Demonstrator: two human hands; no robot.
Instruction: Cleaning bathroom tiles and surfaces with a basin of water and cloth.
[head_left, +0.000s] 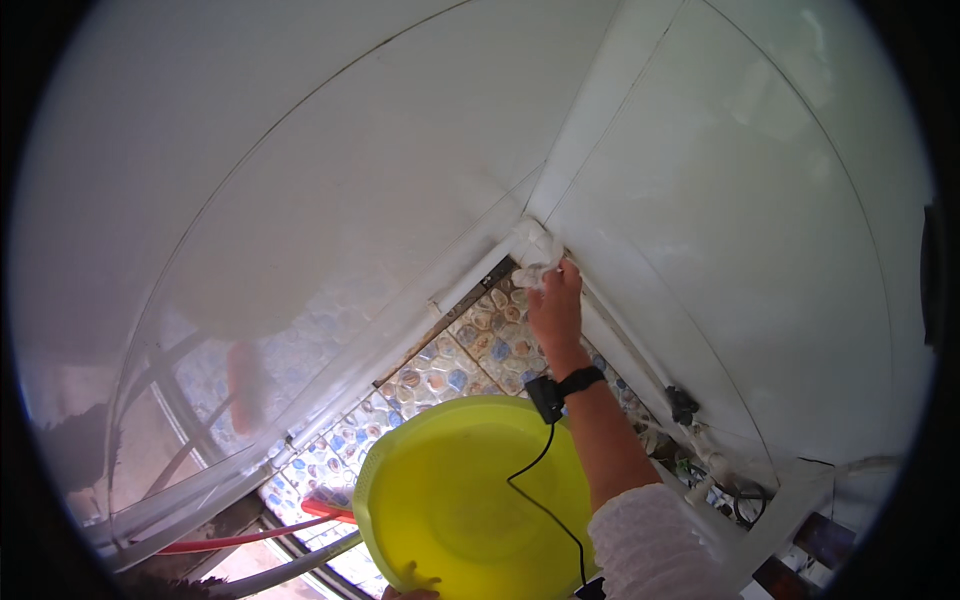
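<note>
My right hand (556, 311) reaches into the wall corner, its fingers closed on a whitish, partly translucent object (529, 277) beside a white pipe elbow (534, 231). Blur keeps me from telling exactly what that object is. A black strap with a small box and cable circles my right wrist. Below that arm is a wide yellow-green plastic basin (480, 480), tilted so its inside faces me, with nothing visible in it. At the bottom edge of the view, my left hand (414, 583) grips the basin's rim; only some fingers show.
Glossy white wall panels (390, 150) meet at the corner, with white pipes (472, 277) along their base. The floor has pebble-patterned tiles (480, 337). A red tool head (326, 510) and a grey pole (300, 562) lie lower left. A black valve (681, 405) sits right.
</note>
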